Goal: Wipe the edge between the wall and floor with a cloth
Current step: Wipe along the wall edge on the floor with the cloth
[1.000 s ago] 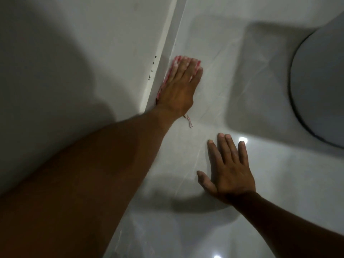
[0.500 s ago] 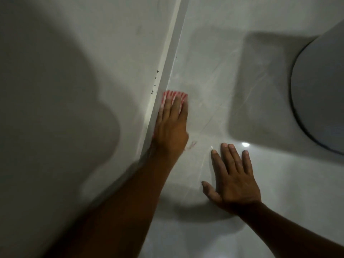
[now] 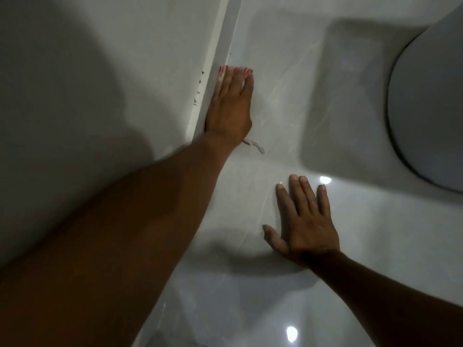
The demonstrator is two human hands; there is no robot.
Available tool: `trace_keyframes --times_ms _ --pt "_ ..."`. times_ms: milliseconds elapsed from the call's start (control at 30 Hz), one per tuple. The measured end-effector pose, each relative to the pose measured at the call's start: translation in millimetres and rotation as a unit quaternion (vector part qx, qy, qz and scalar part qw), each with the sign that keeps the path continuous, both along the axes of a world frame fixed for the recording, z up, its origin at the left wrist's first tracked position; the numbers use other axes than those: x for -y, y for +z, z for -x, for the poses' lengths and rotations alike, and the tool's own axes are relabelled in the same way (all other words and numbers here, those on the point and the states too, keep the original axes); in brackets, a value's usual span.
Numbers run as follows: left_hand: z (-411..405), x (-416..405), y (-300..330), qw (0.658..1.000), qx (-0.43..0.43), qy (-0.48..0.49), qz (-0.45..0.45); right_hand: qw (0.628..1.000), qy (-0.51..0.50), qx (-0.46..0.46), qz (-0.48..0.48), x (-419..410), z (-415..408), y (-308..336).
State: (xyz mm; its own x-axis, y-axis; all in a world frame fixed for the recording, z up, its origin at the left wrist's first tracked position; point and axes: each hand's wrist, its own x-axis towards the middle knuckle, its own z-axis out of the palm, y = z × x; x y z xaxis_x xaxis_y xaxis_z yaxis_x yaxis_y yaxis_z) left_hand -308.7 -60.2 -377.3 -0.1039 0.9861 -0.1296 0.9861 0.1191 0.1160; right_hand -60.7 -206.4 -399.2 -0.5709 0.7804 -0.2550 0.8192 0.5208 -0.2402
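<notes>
Fingers (image 3: 234,78) of the left hand (image 3: 229,108) lie flat and together, pressing a red-and-white cloth (image 3: 235,70) down onto the floor (image 3: 288,101); only the cloth's striped fringe shows past the fingertips, and a loose thread (image 3: 256,147) trails out on the tile just behind the wrist. The hand is spread over the cloth rather than curled round it, its outer side touching the white baseboard (image 3: 220,58) where the wall (image 3: 112,71) meets the floor. A few small dark marks (image 3: 198,88) dot the wall just beside the baseboard, level with the hand. The left forearm runs back toward the lower left of the view. The right hand (image 3: 304,221) rests palm-down on the glossy tile, fingers extended and slightly splayed, holding nothing, well apart from the cloth and nearer the viewer. A rounded grey object (image 3: 431,108) fills the right edge, casting a broad shadow on the floor; what it is cannot be told.
</notes>
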Motion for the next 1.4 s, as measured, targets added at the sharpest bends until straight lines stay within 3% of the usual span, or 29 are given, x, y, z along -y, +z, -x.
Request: trace_keyframes --times_ms 100,233,333,400,533,733,1000,1133,1400 --pt "-3 85 -5 0.999 0.000 -0.023 -0.038 1.000 -0.002 -0.005 0.000 1 1 2" --pt "-28 259 1 0.997 0.040 0.032 -0.063 1.000 -0.007 -0.023 -0.011 1 1 3" --pt "-45 368 14 0.998 0.020 0.052 0.008 1.000 -0.007 -0.026 -0.016 2 1 3" --pt "-45 390 10 0.998 0.014 0.041 0.036 1.000 -0.004 -0.021 -0.012 2 1 2" --pt "-38 336 -5 0.999 0.028 0.035 -0.014 1.000 -0.001 -0.009 0.000 0 0 4" --pt "-11 166 -15 0.996 -0.002 -0.061 -0.067 1.000 -0.005 -0.014 -0.009 0 1 2" --pt "7 -18 -11 0.996 -0.045 -0.074 -0.031 0.999 -0.003 -0.035 -0.016 0 -1 0" --pt "9 -48 -9 0.998 -0.020 -0.060 -0.015 0.998 -0.007 -0.044 -0.032 1 -2 -4" --pt "-4 -40 6 0.991 0.111 0.069 -0.018 0.999 -0.001 -0.038 -0.027 2 0 -5"
